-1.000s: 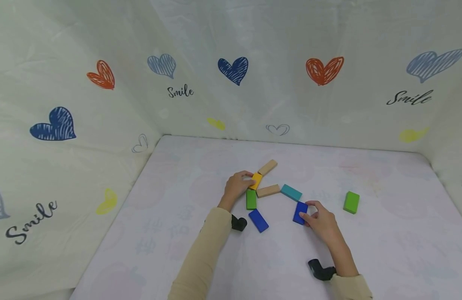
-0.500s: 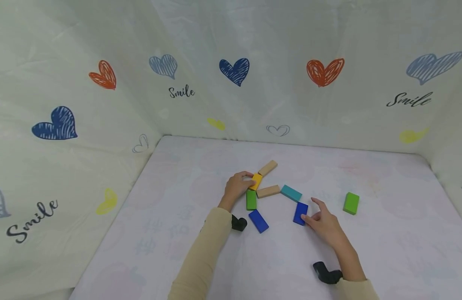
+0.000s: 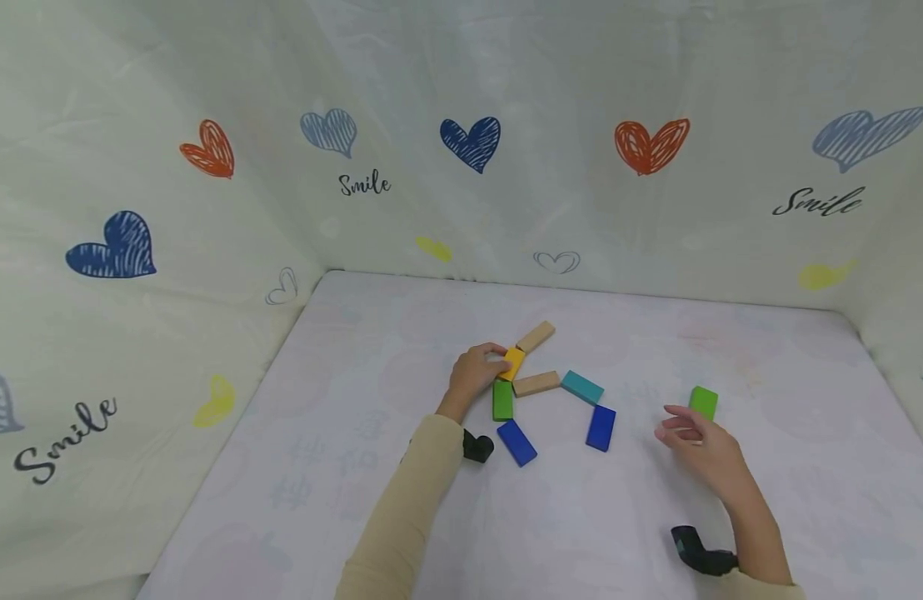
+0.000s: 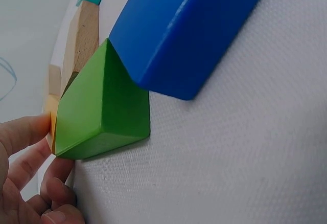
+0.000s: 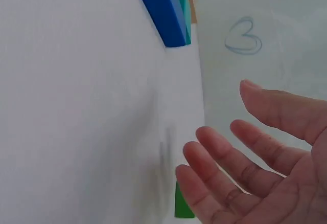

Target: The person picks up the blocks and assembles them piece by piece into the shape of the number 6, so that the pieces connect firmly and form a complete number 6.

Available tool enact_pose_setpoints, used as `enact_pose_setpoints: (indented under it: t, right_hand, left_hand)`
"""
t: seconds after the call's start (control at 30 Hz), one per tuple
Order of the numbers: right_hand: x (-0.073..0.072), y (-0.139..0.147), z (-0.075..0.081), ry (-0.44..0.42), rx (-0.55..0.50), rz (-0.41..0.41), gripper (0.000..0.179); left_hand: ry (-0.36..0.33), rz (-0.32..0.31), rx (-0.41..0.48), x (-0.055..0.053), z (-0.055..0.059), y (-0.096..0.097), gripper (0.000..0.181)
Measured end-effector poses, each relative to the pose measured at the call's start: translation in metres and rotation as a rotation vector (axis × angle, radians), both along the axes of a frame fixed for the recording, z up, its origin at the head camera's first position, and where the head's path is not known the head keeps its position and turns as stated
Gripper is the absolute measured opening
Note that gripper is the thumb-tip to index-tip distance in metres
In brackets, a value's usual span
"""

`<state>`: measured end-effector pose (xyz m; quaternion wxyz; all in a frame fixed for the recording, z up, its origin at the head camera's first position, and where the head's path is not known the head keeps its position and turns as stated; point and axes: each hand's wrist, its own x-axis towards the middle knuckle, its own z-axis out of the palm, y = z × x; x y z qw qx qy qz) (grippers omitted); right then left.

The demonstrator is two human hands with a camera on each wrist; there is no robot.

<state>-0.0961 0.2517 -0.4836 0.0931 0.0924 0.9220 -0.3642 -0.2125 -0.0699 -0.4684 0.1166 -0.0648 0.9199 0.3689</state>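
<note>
My left hand [image 3: 475,375] pinches the yellow block [image 3: 513,363] between thumb and fingers. The yellow block touches a green block [image 3: 502,401] and a plain wooden block [image 3: 536,337]. A second wooden block [image 3: 536,383] leads right to a teal block [image 3: 582,387], whose end meets a blue block [image 3: 601,428]. Below the green block, another blue block [image 3: 517,442] slants down to the right; the left wrist view shows the green one [image 4: 102,106] up close. My right hand [image 3: 707,454] holds nothing, its fingers loosely bent, in front of a separate green block [image 3: 704,402] that it partly hides.
The blocks lie on a white cloth-covered table [image 3: 319,517]. A pale curtain [image 3: 551,192] printed with hearts rises behind it. Black wrist mounts [image 3: 701,552] sit on both arms.
My right hand has let go of the right blue block and moved right toward the separate green block. The left hand stays on the yellow block.
</note>
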Motion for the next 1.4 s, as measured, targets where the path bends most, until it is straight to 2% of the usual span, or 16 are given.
enact_pose_setpoints:
  t: [0.07,0.13,0.27,0.37,0.57,0.73,1.07,1.4]
  right_hand:
    - [-0.002,0.013,-0.010,0.038,0.036,-0.055,0.064]
    - [-0.002,0.021,-0.010,0.054,0.016,-0.114,0.063]
    - [0.000,0.027,0.007,0.031,-0.025,-0.198,0.064]
    - [-0.001,0.030,0.018,0.003,-0.037,-0.207,0.068]
    - [-0.005,0.041,0.017,-0.078,-0.072,-0.167,0.087]
    - [-0.009,0.048,0.014,-0.069,-0.044,-0.101,0.094]
    - [-0.021,0.061,0.019,-0.083,0.007,0.085,0.095]
    - [-0.027,0.069,0.020,-0.126,-0.057,0.142,0.094]
  left_hand:
    - [0.000,0.004,-0.002,0.000,0.000,-0.001,0.029]
    - [0.003,0.004,-0.001,0.000,0.001,-0.001,0.029]
    - [0.005,0.004,-0.002,0.001,0.001,-0.001,0.029]
    - [0.002,0.004,-0.005,0.001,0.002,-0.001,0.029]
    - [0.000,0.005,-0.006,0.000,0.003,0.000,0.029]
    - [0.005,-0.001,-0.004,0.000,0.003,0.000,0.029]
    - [-0.006,0.006,0.003,0.001,0.002,-0.001,0.030]
    - [-0.001,0.007,0.005,0.000,0.001,0.000,0.029]
